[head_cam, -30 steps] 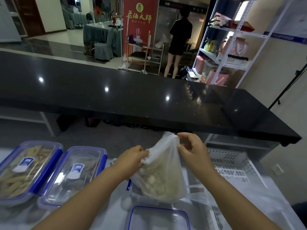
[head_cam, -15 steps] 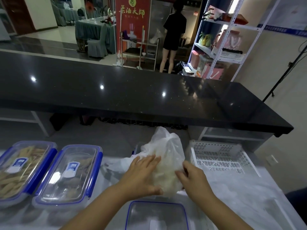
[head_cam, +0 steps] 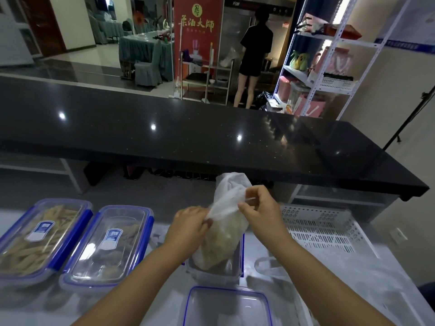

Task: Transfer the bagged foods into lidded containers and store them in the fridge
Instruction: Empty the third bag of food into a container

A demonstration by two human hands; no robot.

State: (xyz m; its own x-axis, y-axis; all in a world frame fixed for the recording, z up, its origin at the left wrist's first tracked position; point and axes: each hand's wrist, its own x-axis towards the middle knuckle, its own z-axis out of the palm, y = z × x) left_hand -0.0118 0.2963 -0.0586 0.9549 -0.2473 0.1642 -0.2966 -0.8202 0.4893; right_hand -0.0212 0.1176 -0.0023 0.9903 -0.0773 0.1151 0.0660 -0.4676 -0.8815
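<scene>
A pale table [head_cam: 353, 285] is seen in the foreground, and nearest the camera a clear lid with a blue rim [head_cam: 227, 307] is laid flat on it. Just beyond the lid an open clear container [head_cam: 215, 270] is set, and the lower end of a translucent plastic bag [head_cam: 222, 234] is lowered into it. The bag is filled with pale beige food, too blurred for its kind to be told, and it is stood nearly upright, its long axis tilted slightly, with its bunched white top pointed up and away. The bag's upper left edge is pinched by the curled fingers of the left hand [head_cam: 188, 223], and its neck is gripped by the fingers of the right hand [head_cam: 257, 210]. To the left, two closed containers are placed side by side: the far-left lidded container [head_cam: 40, 238] is filled with pale yellow strips, and the second lidded container [head_cam: 106, 248] is filled with darker brownish pieces. An empty crumpled bag [head_cam: 270, 267] is left just right of the open container, and a white perforated basket [head_cam: 322, 229] is set farther right. Beyond the table a long black counter [head_cam: 188, 137] is stretched across the room.
</scene>
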